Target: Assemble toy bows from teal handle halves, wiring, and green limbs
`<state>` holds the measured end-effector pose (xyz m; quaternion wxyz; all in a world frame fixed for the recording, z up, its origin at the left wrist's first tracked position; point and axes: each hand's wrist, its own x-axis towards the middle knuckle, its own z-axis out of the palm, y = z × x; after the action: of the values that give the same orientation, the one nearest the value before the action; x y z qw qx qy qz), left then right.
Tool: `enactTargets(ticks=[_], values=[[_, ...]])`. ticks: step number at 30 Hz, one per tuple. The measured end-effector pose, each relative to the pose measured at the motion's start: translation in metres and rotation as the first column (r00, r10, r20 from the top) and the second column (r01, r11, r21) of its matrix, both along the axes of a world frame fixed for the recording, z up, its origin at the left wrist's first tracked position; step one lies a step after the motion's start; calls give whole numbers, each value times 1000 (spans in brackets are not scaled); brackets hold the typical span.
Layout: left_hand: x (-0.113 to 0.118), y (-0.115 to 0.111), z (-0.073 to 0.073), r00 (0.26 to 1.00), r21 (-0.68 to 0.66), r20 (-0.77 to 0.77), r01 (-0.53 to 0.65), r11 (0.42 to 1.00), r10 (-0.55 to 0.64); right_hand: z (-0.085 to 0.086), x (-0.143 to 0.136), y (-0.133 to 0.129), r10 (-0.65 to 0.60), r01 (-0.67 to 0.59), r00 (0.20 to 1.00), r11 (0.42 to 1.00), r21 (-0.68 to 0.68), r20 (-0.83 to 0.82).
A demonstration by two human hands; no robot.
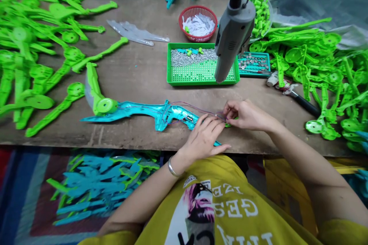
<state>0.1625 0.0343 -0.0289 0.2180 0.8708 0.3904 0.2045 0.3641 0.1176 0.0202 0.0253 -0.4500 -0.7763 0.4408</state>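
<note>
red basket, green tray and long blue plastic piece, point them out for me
red basket [198,39]: head view, front wall
green tray [201,83]: head view, front wall
long blue plastic piece [143,109]: head view, middle stretch, left of the hands

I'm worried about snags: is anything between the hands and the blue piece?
Nothing visible is: the left hand rests on the blue piece, and the right hand pinches thin wires beside it. The grey tool hangs farther off.
</note>
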Motion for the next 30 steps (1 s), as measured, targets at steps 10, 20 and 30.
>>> enactTargets(ticks=[10,20,30], values=[[-2,-1,-1,999,38,-32,17,999,-15,5,-6,1,94,-104,990,990,97,106],[0,0,3,978,76,-204,65,995,-48,1,-4,4,113,-120,989,991,62,98],[5,1,6,953,39,-299,56,998,-42,-8,13,-2,41,-43,991,999,-16,-124]])
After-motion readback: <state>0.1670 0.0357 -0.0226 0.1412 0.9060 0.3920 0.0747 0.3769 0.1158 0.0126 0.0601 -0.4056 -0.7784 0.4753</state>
